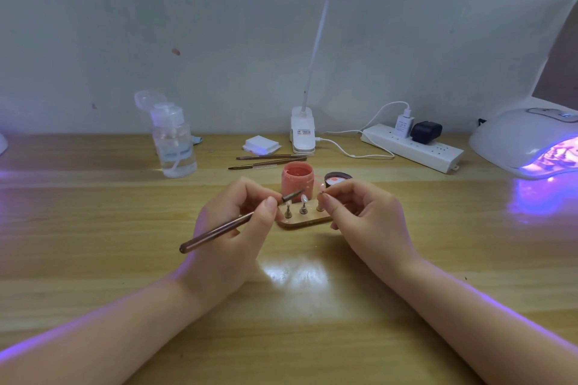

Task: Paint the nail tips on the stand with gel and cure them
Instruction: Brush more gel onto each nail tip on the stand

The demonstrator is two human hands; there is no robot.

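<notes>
A small wooden stand (pixel 300 222) sits at the table's middle with three short posts. Clear nail tips (pixel 304 198) top the left and middle posts. My left hand (pixel 237 228) grips a brown gel brush (pixel 219 231), its bristle end pointing right over the stand near the middle tip. My right hand (pixel 359 212) pinches the pinkish nail tip (pixel 322 189) on the right post (pixel 319 207). Behind the stand is an open pink gel jar (pixel 297 180), with its dark lid (pixel 337 180) lying to the right.
A glowing UV nail lamp (pixel 528 147) stands at the far right. Behind are a power strip (pixel 413 147), a clip lamp base (pixel 302 134), two spare brushes (pixel 269 161), a white pad stack (pixel 261 144) and a clear pump bottle (pixel 173 137).
</notes>
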